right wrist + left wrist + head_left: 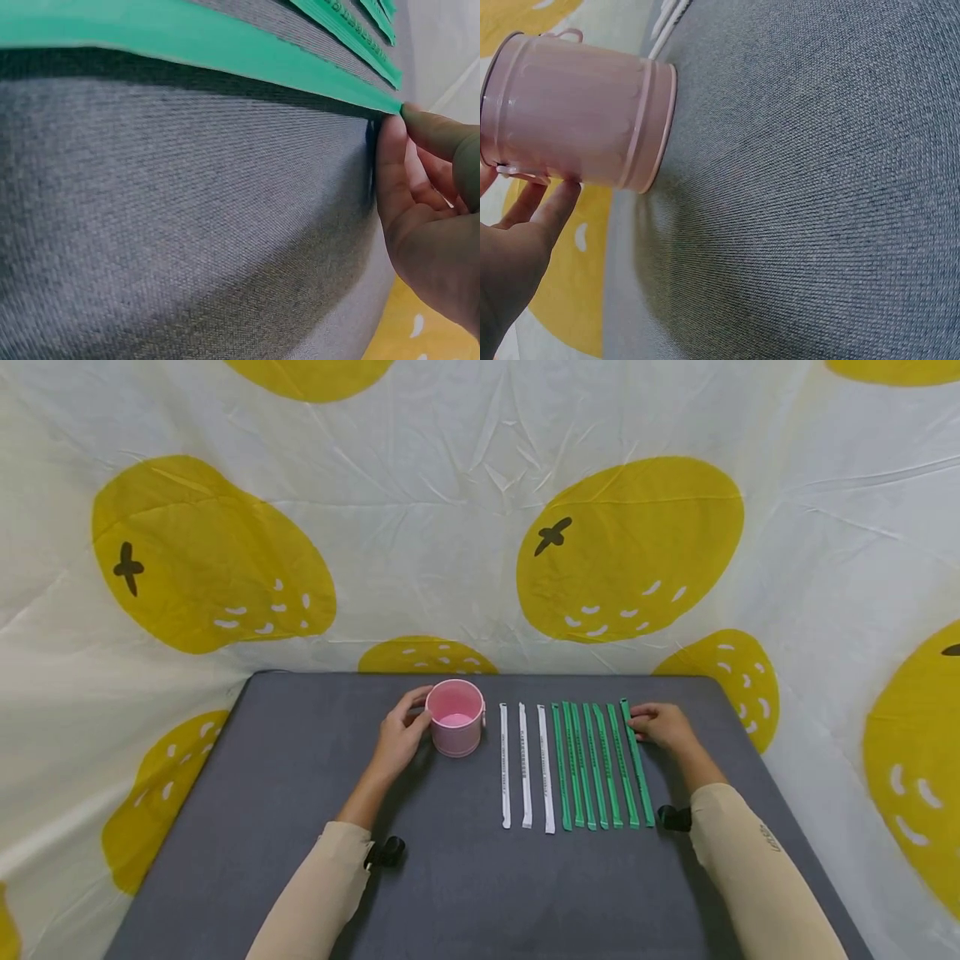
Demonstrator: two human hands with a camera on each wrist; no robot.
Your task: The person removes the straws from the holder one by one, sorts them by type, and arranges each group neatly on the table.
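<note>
A pink cup [455, 727] stands upright on the grey table [262, 793], left of a row of flat strips. My left hand [401, 735] grips its left side, fingers and thumb curled round the wall; the left wrist view shows the cup [570, 112] with my left hand's fingertips [551, 206] against it. The row holds three white strips [525, 764] and several green strips [592, 768]. My right hand [660, 725] pinches the far end of the rightmost green strip [637, 768]. In the right wrist view that strip [187, 37] is slightly raised off the cloth at my right hand [427, 202].
A white cloth with yellow fruit prints [630, 543] hangs behind and around the table. Bare grey surface lies in front of the strips and to the left of the cup. The table's far edge runs just behind the cup.
</note>
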